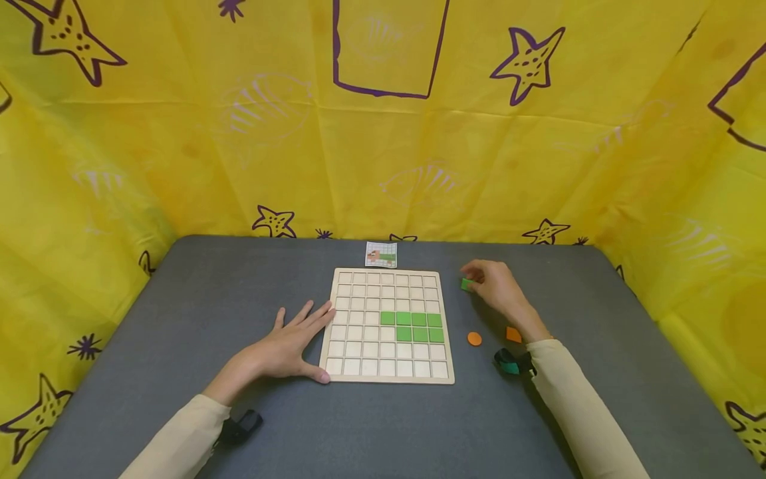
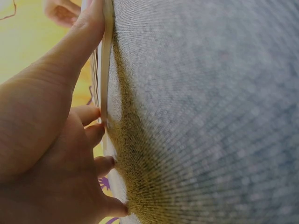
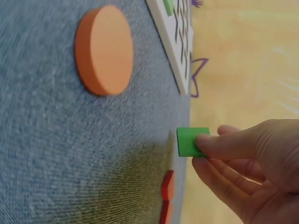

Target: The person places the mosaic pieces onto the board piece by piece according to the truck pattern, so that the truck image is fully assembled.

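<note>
A wooden grid board (image 1: pixel 391 380) lies in the middle of the table. Several green square tiles fill cells in two rows at its right side. My left hand (image 1: pixel 287 349) rests at the board's left edge with fingers spread, its thumb at the near left corner. To the right of the board, my right hand (image 1: pixel 495 287) pinches a green square tile (image 3: pixel 185 143) between thumb and fingers. In the right wrist view that tile is held off the table. An orange disc (image 1: pixel 474 339) lies between the board and my right forearm.
Behind the board lies a small printed card (image 1: pixel 381 255) with a coloured grid pattern. An orange piece with a curved edge (image 1: pixel 513 334) lies by my right wrist, partly covered. A yellow patterned curtain (image 1: pixel 383 146) encloses the grey table (image 1: pixel 383 432) at the back and sides.
</note>
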Demonstrator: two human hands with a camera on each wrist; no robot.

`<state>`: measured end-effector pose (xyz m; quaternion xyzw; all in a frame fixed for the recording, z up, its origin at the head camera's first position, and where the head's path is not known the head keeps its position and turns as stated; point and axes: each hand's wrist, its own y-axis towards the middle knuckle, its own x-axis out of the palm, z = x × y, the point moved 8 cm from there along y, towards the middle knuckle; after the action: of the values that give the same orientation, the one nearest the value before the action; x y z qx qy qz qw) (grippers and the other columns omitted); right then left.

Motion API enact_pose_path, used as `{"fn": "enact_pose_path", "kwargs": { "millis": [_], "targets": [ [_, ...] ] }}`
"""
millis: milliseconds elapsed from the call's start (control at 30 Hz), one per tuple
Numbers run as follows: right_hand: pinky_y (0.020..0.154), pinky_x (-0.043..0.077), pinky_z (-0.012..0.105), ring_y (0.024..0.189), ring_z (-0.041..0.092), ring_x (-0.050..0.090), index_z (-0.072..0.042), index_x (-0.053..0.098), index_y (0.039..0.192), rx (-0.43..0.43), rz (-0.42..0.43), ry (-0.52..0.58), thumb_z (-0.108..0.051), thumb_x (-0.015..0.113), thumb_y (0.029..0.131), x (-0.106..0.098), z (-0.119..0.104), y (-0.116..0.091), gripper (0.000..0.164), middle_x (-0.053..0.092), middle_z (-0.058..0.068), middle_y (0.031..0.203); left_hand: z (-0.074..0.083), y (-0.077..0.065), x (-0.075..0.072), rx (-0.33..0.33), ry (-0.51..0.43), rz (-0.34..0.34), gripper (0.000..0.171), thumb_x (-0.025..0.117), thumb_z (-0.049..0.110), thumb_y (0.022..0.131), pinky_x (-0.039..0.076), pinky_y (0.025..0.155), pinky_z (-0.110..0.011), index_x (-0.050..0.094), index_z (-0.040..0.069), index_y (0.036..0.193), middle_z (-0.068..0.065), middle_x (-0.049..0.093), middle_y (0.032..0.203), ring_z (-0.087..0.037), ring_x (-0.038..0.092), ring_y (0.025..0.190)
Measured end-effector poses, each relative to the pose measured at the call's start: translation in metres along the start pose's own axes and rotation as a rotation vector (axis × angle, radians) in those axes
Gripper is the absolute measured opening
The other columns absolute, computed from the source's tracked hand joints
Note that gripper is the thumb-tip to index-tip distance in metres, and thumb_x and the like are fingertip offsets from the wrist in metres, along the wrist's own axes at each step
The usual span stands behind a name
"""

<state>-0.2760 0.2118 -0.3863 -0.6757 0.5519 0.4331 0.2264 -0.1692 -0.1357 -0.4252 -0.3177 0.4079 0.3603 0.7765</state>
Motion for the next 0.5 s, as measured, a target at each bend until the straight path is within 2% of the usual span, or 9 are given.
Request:
{"fn": "enact_pose_path", "kwargs": {
  "millis": [500],
  "targets": [
    [0.080, 0.055, 0.045, 0.088, 0.028, 0.067, 0.003, 0.071, 0.108, -0.063, -0.014, 0.130, 0.006, 0.070, 0.085, 0.004, -0.029, -0.008, 0.023, 0.072, 0.014, 0.096, 0.001, 0.000, -0.001, 0.007, -0.003, 0.009, 0.117, 0.080, 0.059, 0.069, -0.003, 0.103, -0.076, 0.021, 0.008, 0.157, -0.010, 0.013, 0.164, -0.044, 0.005, 0.147]
  ]
}}
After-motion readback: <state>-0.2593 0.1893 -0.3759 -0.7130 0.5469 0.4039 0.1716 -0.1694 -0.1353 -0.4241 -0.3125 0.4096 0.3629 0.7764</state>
